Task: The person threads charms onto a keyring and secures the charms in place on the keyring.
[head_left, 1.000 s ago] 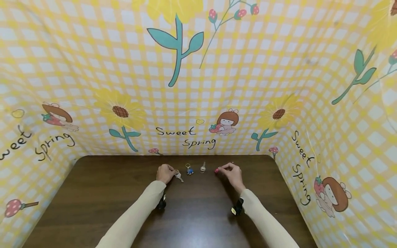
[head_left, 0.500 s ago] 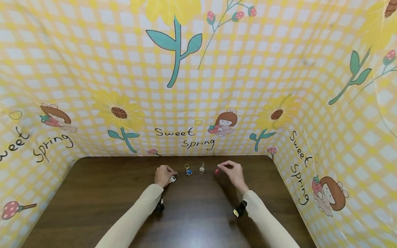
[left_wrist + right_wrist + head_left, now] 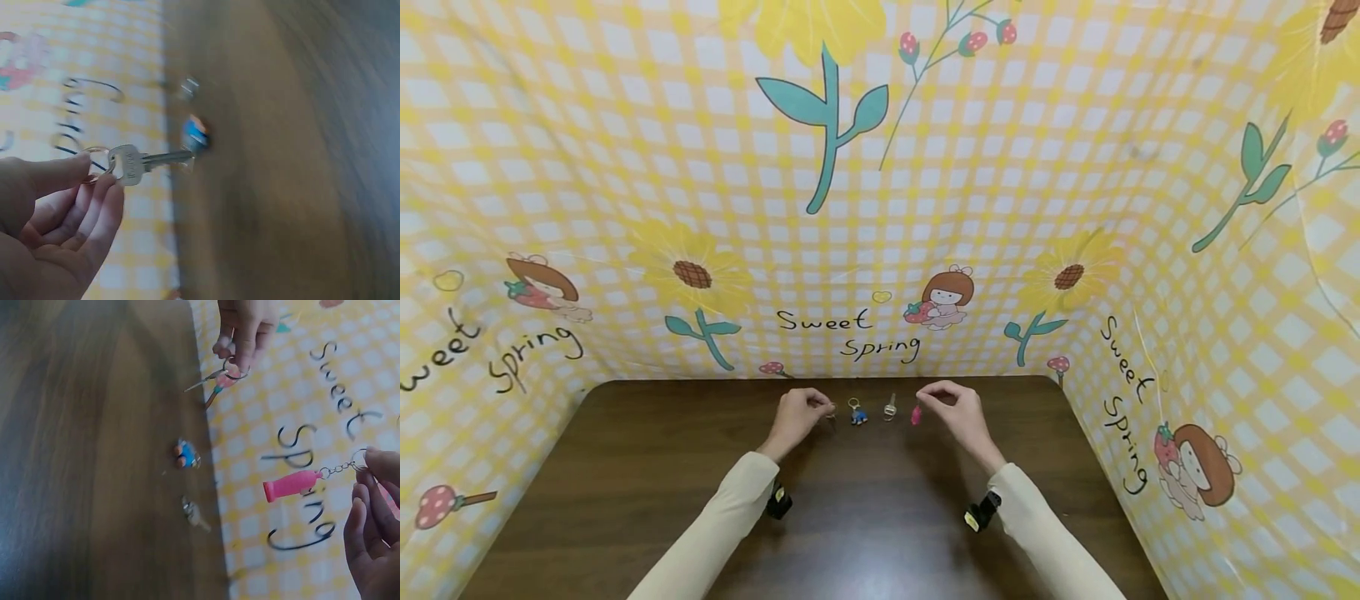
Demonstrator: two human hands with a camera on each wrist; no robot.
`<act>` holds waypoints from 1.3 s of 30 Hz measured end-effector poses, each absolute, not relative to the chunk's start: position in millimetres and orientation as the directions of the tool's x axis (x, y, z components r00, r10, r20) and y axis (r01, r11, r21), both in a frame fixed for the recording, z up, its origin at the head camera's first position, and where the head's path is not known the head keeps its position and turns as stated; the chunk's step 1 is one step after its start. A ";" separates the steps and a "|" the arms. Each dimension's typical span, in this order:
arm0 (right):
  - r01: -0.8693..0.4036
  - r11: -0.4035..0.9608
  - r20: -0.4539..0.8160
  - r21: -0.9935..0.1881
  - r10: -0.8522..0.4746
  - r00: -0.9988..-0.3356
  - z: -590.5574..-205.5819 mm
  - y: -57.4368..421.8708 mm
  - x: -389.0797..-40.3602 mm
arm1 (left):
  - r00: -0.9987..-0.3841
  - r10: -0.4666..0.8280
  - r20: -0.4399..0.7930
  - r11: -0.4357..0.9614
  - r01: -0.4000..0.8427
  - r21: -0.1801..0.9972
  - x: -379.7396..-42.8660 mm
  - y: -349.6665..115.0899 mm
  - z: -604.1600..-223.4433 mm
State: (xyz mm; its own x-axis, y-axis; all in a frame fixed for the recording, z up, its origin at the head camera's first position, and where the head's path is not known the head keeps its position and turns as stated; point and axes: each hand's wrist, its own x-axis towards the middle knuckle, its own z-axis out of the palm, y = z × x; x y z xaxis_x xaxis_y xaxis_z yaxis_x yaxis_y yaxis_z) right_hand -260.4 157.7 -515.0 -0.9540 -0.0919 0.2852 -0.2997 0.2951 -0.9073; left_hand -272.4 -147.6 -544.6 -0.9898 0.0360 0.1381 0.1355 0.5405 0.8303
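Left hand (image 3: 801,417) pinches silver metal key (image 3: 130,165) by ring, above worktop (image 3: 865,500), far side, left of centre. Right hand (image 3: 958,412) pinches ring of pink, bottle-shaped, plastic-looking keychain (image 3: 290,485). Change: pink keychain, at fingertips a second ago, now dangles; both hands carry things clear of worktop. Between them lie blue figure keychain (image 3: 858,413), second silver key (image 3: 890,408), apart.

The table (image 3: 880,492) has a dark brown, wood-grained top with rounded far corners and a pale sheen toward the front. Near its far edge lie a small blue figure (image 3: 859,415) with a ring and, just to its right, a silvery key (image 3: 890,408).
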 end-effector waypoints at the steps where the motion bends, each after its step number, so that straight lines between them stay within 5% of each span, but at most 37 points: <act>1: -0.310 0.297 0.293 -0.903 -0.102 -0.951 -512.7 156.4 -258.9 | -0.990 0.046 0.136 0.530 0.139 0.836 -270.0 -146.4 -539.6; 18: -0.427 0.309 0.372 -0.850 -0.221 -0.901 -474.2 142.1 -232.4 | -0.976 0.214 0.030 0.351 0.105 0.931 -233.1 -123.8 -473.2; 39: -0.584 0.203 0.490 -0.786 -0.371 -0.789 -436.3 131.0 -203.8 | -0.859 0.454 0.237 0.203 0.359 0.911 -193.6 -112.1 -421.8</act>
State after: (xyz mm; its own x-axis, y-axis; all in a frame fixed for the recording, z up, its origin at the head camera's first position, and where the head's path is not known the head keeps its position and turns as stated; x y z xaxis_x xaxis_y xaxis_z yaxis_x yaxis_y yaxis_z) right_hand -203.8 131.0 -436.3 -0.7885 -0.3712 0.4903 -0.5843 0.2033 -0.7857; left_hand -193.6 -112.1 -421.8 -0.8589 0.4538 0.2373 0.3589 0.2028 0.9111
